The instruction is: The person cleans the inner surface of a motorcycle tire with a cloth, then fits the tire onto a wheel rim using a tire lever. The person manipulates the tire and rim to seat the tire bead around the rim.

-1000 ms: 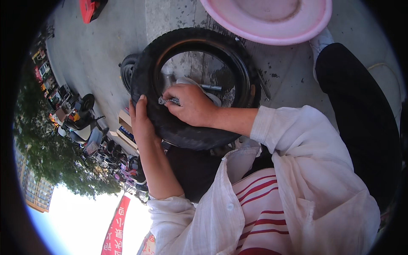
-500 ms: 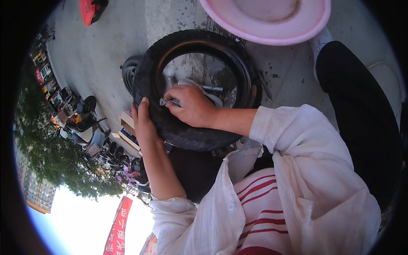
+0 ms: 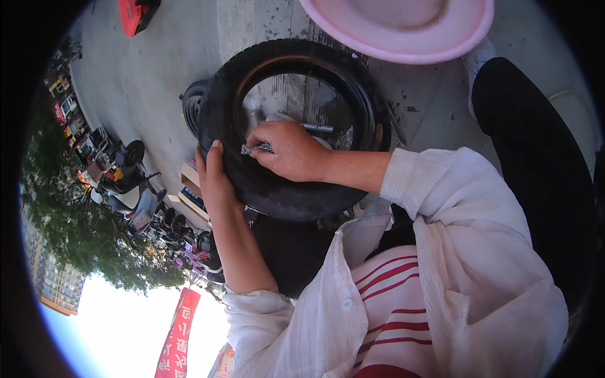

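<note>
A black tire lies tilted in front of me, resting by my lap. My left hand grips its left side, fingers along the rubber. My right hand pinches a small speckled silvery object, perhaps a wire pad or tool, against the tire's inner left edge; its exact shape is hidden by my fingers. Through the tire's opening show a metal bar and a pale object behind my right hand. A thin metal tool lies just right of the tire.
A pink basin stands at the top right, near my shoe. A dark coiled object and a cardboard box sit left of the tire. A red item lies farther off on the concrete. Parked scooters line the left.
My right hand and the silvery object have shifted slightly right and upward. The tire and my left hand are nearly unchanged, with the whole view moving a little.
</note>
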`<state>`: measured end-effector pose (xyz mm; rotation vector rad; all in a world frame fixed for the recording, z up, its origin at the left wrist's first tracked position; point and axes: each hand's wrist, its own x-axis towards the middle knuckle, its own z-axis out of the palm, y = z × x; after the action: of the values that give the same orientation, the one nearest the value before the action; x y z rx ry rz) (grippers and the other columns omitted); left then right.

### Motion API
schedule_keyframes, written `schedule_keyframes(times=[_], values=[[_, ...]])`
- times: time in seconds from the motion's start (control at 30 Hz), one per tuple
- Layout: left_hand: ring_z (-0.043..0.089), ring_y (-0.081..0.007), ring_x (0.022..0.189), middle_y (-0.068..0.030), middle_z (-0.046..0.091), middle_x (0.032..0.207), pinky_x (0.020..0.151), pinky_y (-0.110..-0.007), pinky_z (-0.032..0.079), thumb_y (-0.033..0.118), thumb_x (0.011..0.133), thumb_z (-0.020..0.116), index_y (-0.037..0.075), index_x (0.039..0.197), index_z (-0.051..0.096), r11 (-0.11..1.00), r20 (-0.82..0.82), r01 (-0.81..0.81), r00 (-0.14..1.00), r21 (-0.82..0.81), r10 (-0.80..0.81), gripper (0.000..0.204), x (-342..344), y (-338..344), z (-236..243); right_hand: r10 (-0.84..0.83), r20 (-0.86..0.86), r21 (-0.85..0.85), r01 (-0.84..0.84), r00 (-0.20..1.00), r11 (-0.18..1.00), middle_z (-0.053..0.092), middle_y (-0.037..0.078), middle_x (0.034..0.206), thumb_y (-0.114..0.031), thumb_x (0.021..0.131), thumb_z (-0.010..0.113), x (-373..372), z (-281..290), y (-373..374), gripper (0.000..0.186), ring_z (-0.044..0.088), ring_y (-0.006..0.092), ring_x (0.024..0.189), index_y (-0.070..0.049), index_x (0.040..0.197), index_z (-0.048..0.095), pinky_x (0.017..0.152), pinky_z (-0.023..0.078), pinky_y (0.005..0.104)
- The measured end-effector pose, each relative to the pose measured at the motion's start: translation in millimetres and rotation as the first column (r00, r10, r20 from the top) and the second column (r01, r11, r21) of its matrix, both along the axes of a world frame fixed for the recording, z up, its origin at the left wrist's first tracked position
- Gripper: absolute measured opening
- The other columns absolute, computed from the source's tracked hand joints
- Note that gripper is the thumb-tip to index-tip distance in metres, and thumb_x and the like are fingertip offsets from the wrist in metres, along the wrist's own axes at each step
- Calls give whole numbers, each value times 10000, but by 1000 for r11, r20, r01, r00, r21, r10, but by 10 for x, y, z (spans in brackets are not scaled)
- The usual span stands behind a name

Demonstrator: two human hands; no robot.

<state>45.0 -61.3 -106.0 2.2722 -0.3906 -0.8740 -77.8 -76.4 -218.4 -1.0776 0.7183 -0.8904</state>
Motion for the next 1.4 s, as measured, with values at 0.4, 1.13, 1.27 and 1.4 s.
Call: schedule_keyframes(times=[0.4, 1.13, 1.27, 1.4], values=[[653, -241, 1065, -129, 641, 1228, 925, -353, 530, 294, 944, 635, 52, 1398, 497, 1000, 6, 14, 1000, 21, -14, 533, -16, -47, -20, 164, 69, -42, -161, 984, 986, 716, 194, 943, -140, 824, 703, -16, -153, -239, 202, 692, 369, 916, 10, 959, 703, 802, 536, 434], [686, -224, 995, -100, 716, 1097, 902, -350, 546, 370, 935, 663, 48, 1215, 657, 996, -78, -82, 993, 37, 84, 426, 197, -50, -104, -27, 68, -101, 34, 997, 994, 681, 163, 909, -121, 831, 681, -237, -48, 165, 123, 654, 375, 909, -27, 909, 665, 833, 505, 475], [678, -221, 1023, -102, 696, 1134, 904, -353, 548, 317, 954, 643, 57, 1262, 624, 996, 48, -78, 996, 36, 76, 403, 0, -61, -44, -108, -5, -19, 108, 994, 994, 681, 164, 885, -96, 825, 701, 52, 9, 82, 116, 651, 378, 904, -17, 895, 654, 806, 507, 465], [631, -248, 1142, -156, 597, 1339, 964, -345, 523, 264, 950, 648, 39, 1520, 385, 999, -23, -32, 999, 24, 33, 667, 7, -5, -9, -189, -64, 20, 190, 980, 982, 692, 174, 878, -103, 824, 699, 289, -48, -93, 105, 661, 392, 886, -20, 885, 675, 795, 518, 472]])
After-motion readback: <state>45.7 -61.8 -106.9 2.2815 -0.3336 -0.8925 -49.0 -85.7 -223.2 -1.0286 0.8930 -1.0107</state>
